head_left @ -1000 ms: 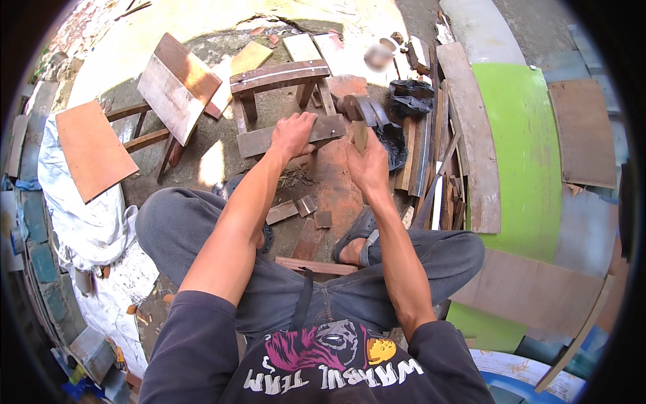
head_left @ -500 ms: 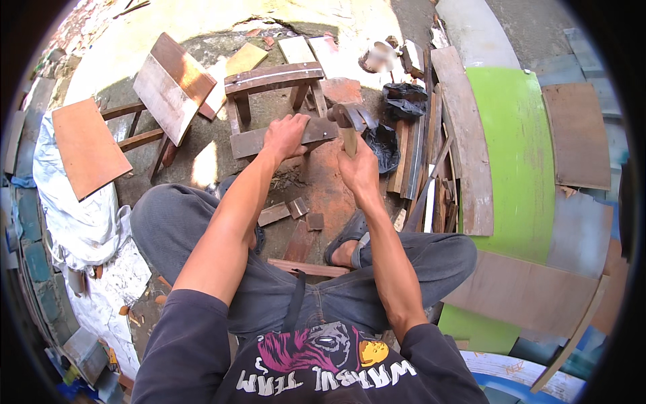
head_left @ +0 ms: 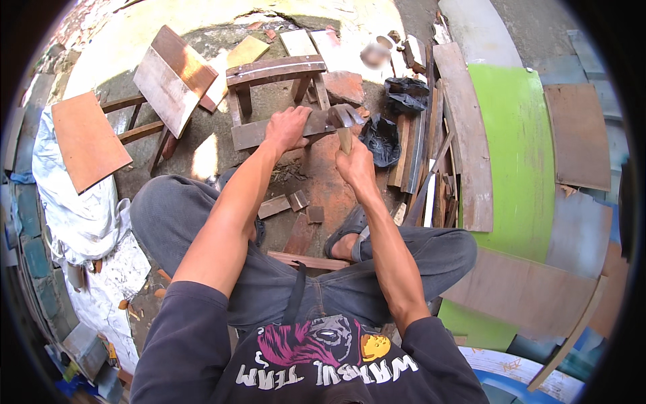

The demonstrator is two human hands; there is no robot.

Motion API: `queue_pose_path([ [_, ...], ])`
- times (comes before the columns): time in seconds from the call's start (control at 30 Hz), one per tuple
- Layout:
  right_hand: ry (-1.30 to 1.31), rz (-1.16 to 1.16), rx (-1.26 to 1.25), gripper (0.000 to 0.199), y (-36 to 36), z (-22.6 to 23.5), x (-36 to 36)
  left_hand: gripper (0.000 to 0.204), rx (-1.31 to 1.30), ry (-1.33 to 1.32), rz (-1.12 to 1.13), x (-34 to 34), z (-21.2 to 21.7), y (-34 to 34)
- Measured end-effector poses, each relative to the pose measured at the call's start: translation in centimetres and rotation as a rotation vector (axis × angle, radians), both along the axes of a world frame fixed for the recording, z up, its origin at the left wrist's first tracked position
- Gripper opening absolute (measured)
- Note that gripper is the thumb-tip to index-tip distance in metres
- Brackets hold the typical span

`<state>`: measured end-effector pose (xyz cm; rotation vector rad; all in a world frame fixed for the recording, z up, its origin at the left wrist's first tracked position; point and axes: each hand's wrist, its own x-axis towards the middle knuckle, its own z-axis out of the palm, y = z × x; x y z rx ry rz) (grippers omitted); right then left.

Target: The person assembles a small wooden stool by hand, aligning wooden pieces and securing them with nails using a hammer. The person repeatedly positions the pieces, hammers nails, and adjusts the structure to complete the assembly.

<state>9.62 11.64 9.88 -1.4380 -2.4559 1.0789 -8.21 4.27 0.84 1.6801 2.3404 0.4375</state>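
Note:
In front of me stands a small wooden frame (head_left: 276, 71) with short legs and a plank across its far side. Along its near side lies a wooden board (head_left: 249, 135). My left hand (head_left: 288, 129) is wrapped over this board, pressing on its middle. My right hand (head_left: 354, 161) grips the wooden handle of a claw hammer (head_left: 344, 116). The hammer's metal head is at the board's right end; whether it touches the wood I cannot tell. Any nail there is hidden by the head.
Small wood blocks (head_left: 274, 206) lie between my feet. Wood strips, a handsaw (head_left: 418, 202) and black plastic bags (head_left: 381, 143) are to the right, beside a green panel (head_left: 515, 155). Another wooden piece (head_left: 168, 87) leans at the left, near a white cloth (head_left: 74, 195).
The hammer head has come down onto or close to the board's right end, and my right hand has lowered slightly. My left hand keeps its hold on the board.

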Motion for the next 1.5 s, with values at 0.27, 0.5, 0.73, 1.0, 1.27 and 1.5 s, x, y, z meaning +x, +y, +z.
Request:
queue_pose_path([
  [0.27, 0.741, -0.09, 0.255, 0.004, -1.4, 6.3, -1.9, 0.07, 0.039, 0.021, 0.007, -0.5, -0.1, 0.3],
  [0.5, -0.155, -0.041, 0.121, 0.024, 2.3, -2.4, 0.3, 0.069, 0.018, 0.016, -0.008, -0.3, 0.3, 0.8],
  [0.73, 0.576, -0.137, 0.121, 0.018, -1.4, 5.2, -1.2, 0.072, 0.0, 0.002, 0.011, -0.5, -0.2, -0.1],
  [1.0, 0.017, -0.041, 0.094, 0.028, 1.8, -2.4, 0.5, 0.072, -0.026, -0.015, 0.007, 0.2, 0.5, 0.9],
  [1.27, 0.616, -0.104, 0.25, 0.004, -1.2, -0.7, 0.1, 0.071, -0.028, 0.019, -0.007, -0.1, 0.9, 0.6],
  [1.5, -0.005, -0.005, 0.025, 0.021, 1.2, -0.4, -0.9, 0.071, -0.023, 0.052, -0.007, -0.3, 0.5, 0.5],
])
